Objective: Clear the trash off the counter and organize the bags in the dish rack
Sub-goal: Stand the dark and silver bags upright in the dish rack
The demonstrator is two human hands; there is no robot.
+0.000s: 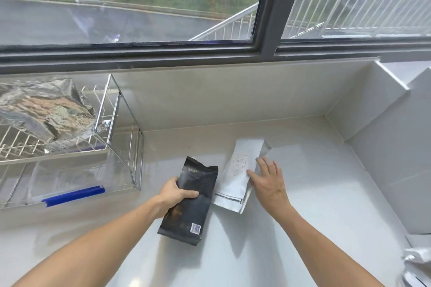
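Pale and glossy, the surface (303, 193) runs beneath a wide dark-framed window (268, 7) that looks out on a wet road and white railings. Near the middle of the surface, toward its front edge, the left hand (177, 196) has its grip closed around the left side of a black foil bag (193, 207), thumb across the face; the bag bears a barcode label at its lower corner, and whether it rests on the surface or is lifted clear of it I cannot tell. Just beside it to the right lies a white pouch (238, 175), flat on the surface with its zip end toward the front edge. The right hand (268, 182) rests with its grip open, fingers spread, touching the pouch's right edge. At the left edge of the surface stands a chrome dish rack (121, 137) with two tiers. A crumpled silver foil bag (46, 112) lies on the upper tier, and a clear zip bag with a blue seal strip (72, 194) lies on the lower tier.
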